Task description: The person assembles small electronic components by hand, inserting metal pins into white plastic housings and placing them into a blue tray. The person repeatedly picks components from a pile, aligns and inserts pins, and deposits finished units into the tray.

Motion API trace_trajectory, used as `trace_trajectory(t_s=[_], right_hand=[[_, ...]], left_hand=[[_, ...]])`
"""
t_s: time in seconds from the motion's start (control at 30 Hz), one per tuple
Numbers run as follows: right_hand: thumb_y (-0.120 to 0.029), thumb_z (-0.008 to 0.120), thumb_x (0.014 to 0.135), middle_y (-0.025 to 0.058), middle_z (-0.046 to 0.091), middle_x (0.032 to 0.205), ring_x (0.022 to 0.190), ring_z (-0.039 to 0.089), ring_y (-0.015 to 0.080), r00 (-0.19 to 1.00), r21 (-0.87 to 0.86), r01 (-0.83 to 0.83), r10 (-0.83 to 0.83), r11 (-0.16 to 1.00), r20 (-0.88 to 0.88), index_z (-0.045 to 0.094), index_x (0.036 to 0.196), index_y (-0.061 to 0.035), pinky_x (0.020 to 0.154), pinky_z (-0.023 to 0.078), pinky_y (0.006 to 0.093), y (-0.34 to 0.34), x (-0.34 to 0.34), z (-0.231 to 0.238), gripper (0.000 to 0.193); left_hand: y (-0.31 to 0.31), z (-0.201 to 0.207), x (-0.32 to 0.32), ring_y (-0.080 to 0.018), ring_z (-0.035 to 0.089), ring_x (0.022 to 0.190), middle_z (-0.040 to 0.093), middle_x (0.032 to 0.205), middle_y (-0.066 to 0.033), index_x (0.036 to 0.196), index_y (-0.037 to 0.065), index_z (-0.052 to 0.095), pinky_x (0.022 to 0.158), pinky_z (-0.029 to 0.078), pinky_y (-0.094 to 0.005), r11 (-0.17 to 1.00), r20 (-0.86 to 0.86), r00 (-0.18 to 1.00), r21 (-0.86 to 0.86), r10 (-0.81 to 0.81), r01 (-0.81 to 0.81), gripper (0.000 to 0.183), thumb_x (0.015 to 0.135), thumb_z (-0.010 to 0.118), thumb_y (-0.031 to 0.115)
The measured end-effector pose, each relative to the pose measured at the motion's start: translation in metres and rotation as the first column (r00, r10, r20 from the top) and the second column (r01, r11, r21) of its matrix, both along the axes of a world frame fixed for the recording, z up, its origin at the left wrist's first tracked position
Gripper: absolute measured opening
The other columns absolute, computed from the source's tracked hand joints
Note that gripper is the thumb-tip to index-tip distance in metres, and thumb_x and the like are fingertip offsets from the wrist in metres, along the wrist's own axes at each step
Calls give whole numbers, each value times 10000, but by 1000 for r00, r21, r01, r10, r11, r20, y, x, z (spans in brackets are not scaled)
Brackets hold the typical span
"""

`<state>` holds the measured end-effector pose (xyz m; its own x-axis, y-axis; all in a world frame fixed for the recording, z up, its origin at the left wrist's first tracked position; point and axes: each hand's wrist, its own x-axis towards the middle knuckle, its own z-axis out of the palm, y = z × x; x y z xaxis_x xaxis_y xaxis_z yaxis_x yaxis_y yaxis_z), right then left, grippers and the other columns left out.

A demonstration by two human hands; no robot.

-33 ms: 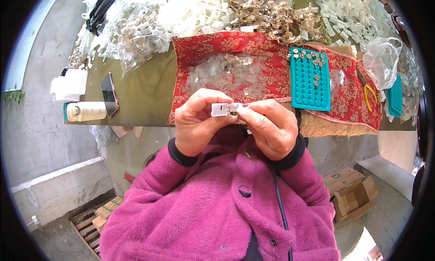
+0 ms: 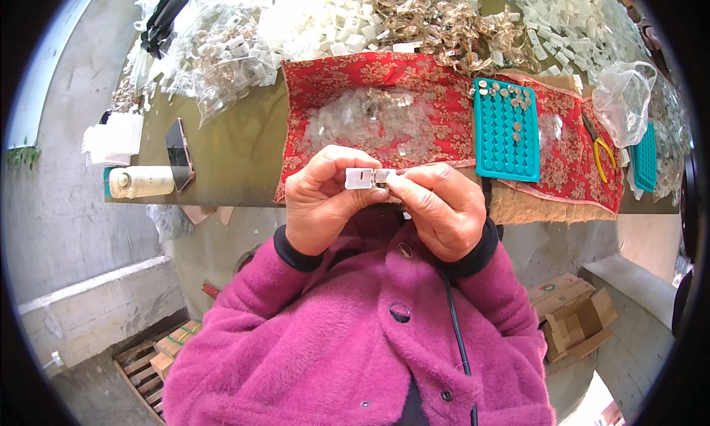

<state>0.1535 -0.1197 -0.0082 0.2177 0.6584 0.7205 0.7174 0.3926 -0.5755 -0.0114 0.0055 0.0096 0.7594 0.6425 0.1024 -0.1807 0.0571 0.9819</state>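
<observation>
Both my hands meet over the front edge of the table, in front of my chest. My left hand (image 2: 319, 197) pinches a small white plastic casing (image 2: 358, 178) with a dark slot in its face. Against the casing's right end sits a small shiny metal piece (image 2: 381, 177), partly covered by fingertips. My right hand (image 2: 447, 208) closes thumb and fingers on that metal piece. Just beyond my hands lies a red flowered cloth (image 2: 310, 82) with a clear plastic bag or sheet (image 2: 370, 123) and small bits on it.
Right of my hands is a teal dimpled tray (image 2: 497, 163) with several round metal discs. Yellow-handled pliers (image 2: 601, 160) lie farther right. Heaps of white plastic pieces (image 2: 318, 23) and brownish metallic parts (image 2: 458, 26) cover the back. A phone (image 2: 178, 152) and a pale bottle (image 2: 148, 182) are left.
</observation>
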Motion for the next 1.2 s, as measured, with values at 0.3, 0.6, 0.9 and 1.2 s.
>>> trace_trajectory(t_s=[0.3,0.6,0.9,1.2], right_hand=[[90,800,785,140,712,897,778,717,302,979,-17,100,-102,995,-178,678,1024,2,671,591,385,3,-11,-4,282],[85,726,794,133,652,914,762,675,318,972,-94,87,-105,992,-213,633,1007,-18,638,561,409,-1,-13,-4,255],[-3,765,910,130,657,858,734,681,265,924,-238,68,-151,969,-350,650,1000,-22,645,549,365,-3,-13,-5,147],[-160,658,1071,6,659,835,682,598,63,267,-188,-546,-43,816,-963,630,1055,-18,611,505,227,-20,1,10,146]], left_hand=[[-3,5,2,-237,751,989,757,1103,-175,1208,-31,662,854,663,-384,945,-44,999,-327,20,-33,329,903,761,-103],[-13,2,5,-221,754,956,757,1069,-144,1220,-39,649,855,660,-363,998,-80,995,-23,52,-54,343,906,782,-73],[-8,5,11,-271,728,838,737,980,-147,1102,7,735,746,602,-356,563,1,986,821,164,-95,307,817,820,-71],[-10,3,5,-203,732,833,713,1045,-131,1254,-16,610,729,639,-339,853,3,991,-509,-131,114,294,978,710,-12]])
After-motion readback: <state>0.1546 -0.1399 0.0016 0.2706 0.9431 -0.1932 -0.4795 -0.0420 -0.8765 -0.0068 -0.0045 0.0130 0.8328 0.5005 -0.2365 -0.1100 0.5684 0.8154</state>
